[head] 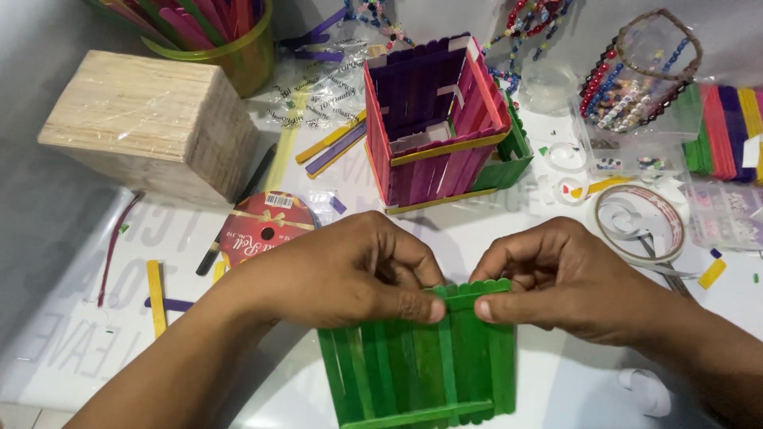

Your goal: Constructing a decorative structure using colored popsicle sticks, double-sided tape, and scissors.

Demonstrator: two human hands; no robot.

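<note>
The left hand and right hand each pinch the top edge of one green stick panel, thumbs pressed on its front, low on the white desk. It looks light, thin and stiff, likely to come apart at glued joints, so its edges seem the safest hold. Beyond stand one stick box, one wrapped stick block and one cup of sticks.

Both hands are pinching the top edge of a green stick panel, left hand and right hand thumbs nearly meeting, while a pink-and-purple stick box is standing just beyond on the white table.
</note>
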